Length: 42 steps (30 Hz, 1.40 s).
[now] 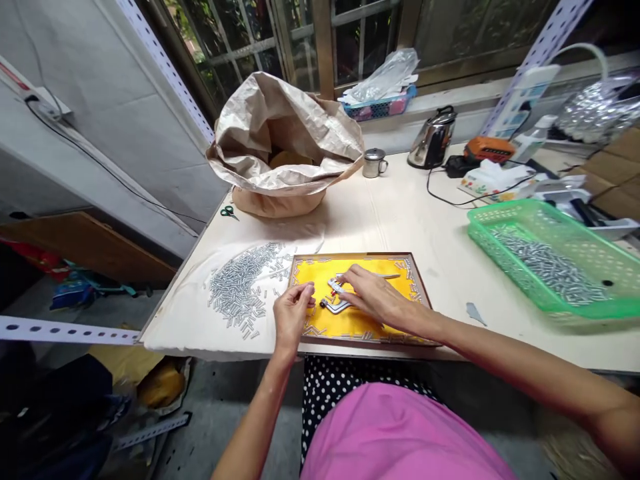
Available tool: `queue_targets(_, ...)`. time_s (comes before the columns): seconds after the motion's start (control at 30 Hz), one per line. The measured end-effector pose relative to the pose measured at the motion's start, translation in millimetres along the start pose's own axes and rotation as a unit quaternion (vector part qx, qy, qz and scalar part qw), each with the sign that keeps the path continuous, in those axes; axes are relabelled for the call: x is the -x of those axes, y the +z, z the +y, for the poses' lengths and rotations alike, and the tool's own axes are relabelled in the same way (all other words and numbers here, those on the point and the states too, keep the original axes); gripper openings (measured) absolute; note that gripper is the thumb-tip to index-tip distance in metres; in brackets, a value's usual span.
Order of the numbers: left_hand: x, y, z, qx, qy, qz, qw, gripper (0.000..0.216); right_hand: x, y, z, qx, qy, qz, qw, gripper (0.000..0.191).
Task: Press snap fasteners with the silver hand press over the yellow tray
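Note:
My right hand (pixel 367 293) is closed around a silver micrometer (pixel 337 308) with a C-shaped frame, over a shallow tray lined in yellow (pixel 350 327). Much of the tool is hidden under the fingers. A slim pointed metal piece (pixel 390 276) shows beyond that hand. My left hand (pixel 294 310) is at the tray's left edge, thumb and fingertips pinched together close to the micrometer's frame. What sits in the pinch is too small to make out. Short metal pins (pixel 367 335) lie along the tray's edges. Left of it, a heap of similar pins (pixel 237 283) spreads over a white cloth.
A large open paper sack (pixel 280 200) stands behind the heap, near green-handled scissors (pixel 229 213). A green plastic basket (pixel 500 267) at right holds more pins. Along the back are a metal mug (pixel 374 164), a kettle (pixel 434 139) and an orange-black battery pack (pixel 489 150).

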<state>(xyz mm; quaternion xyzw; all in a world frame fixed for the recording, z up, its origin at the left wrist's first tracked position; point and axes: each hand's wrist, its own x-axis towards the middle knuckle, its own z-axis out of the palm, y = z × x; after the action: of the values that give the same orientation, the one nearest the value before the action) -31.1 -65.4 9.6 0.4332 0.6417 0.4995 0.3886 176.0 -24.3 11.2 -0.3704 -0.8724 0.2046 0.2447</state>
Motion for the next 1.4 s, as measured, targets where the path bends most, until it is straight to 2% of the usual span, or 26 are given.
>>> queue_targets(0.1, -2.9, -10.1, -4.2, -0.055, -0.013, -0.026, 0.998, 0.040, 27.6, -3.4, 6.9, 0.090, 0.064, -0.078, 0.991, 0.017)
queue_targets(0.2, -1.3, -8.3, -5.2, -0.132, 0.058, -0.074, 0.987, 0.033, 37.8, 2.4, 10.5, 0.091, 0.101, -0.131, 0.982, 0.016)
queue_targets(0.3, -1.1, 1.8, 0.1, -0.200, 0.147, -0.144, 0.958, 0.024, 33.8, 9.7, 15.0, 0.081, 0.132, -0.157, 0.975, 0.011)
queue_targets(0.37, -5.0, 6.5, 5.7, -0.209, 0.157, -0.148, 0.954, 0.023, 31.3, 11.1, 20.7, 0.075, 0.132, -0.157, 0.976, 0.010)
queue_targets(0.53, -20.4, 2.4, 13.2, -0.127, 0.065, -0.092, 0.986, 0.033, 41.7, -2.4, 47.1, 0.063, 0.035, -0.074, 0.995, 0.015)
queue_targets(0.67, -22.0, 6.6, 9.7, -0.052, -0.046, -0.124, 0.990, 0.046, 53.1, -14.1, 71.4, 0.118, -0.055, -0.049, 0.990, 0.022)
queue_targets(0.8, -15.7, 27.2, 5.9, -0.035, -0.109, -0.150, 0.982, 0.049, 58.1, -12.5, 85.5, 0.151, -0.117, -0.068, 0.979, 0.026)
queue_targets(1.0, -6.8, 48.5, 3.4, -0.113, -0.154, -0.200, 0.961, 0.041, 59.4, -9.1, 89.0, 0.152, -0.129, -0.085, 0.976, 0.029)
queue_targets(1.23, -4.3, 52.8, -0.7, -0.173, -0.164, -0.206, 0.949, 0.034, 62.2, -7.4, 88.5, 0.164, -0.131, -0.086, 0.974, 0.028)
queue_targets(1.4, -6.9, 56.0, -3.5, -0.230, -0.145, -0.219, 0.937, 0.030, 61.8, -7.8, 86.5, 0.182, -0.116, -0.093, 0.972, 0.029)
